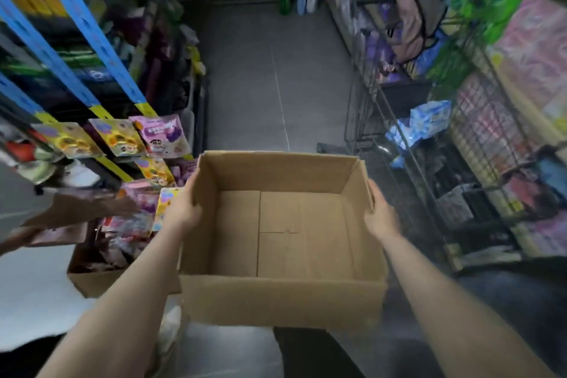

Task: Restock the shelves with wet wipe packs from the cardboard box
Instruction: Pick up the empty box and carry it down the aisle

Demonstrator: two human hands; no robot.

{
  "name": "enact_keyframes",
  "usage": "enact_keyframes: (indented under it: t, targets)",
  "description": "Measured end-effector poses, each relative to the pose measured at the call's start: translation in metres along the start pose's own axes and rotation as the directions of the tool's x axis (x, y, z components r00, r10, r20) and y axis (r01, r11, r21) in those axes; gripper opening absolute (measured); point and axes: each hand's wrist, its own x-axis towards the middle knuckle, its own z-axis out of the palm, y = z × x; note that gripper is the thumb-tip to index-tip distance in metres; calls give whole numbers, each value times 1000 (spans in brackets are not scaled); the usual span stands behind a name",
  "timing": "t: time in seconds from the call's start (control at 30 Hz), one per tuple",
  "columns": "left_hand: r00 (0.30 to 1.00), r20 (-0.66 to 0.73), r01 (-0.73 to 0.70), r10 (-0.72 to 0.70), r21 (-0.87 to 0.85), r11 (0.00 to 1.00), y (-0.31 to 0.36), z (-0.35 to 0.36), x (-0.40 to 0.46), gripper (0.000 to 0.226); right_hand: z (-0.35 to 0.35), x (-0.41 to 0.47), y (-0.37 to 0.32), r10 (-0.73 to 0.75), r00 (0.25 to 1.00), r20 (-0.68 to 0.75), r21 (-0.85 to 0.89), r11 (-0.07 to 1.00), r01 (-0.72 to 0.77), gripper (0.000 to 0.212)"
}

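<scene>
The box [282, 236] is held at waist height between both hands, open side up, and no packs show inside it. The left hand [184, 209] grips the left wall, fingers curled over the rim; the right hand [379, 213] grips the right wall likewise, though blur hides its fingers. The packs [159, 135] hang on the shelves [101, 49] to the left, nearer the left hand. A second box [92, 279] sits low on that side.
</scene>
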Motion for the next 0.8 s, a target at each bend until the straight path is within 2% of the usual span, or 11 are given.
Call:
enact_keyframes:
  t: [0.07,0.23,0.57,0.8]
  targets:
    - [1000,4,20,-20,-49,999,11,-11,58,86,-3,51,-37,1,1000,17,-7,1000,-1,75]
    - [997,8,74,-74,-44,996,28,-46,184,88,-15,165,-124,-51,998,29,-2,999,51,75]
    - [992,-47,114,-114,7,993,73,-92,436,86,-19,375,-273,-112,993,-48,-36,993,110,76]
    - [999,18,46,-46,4,999,114,-125,630,82,-15,536,-368,-65,993,-101,2,998,66,79]
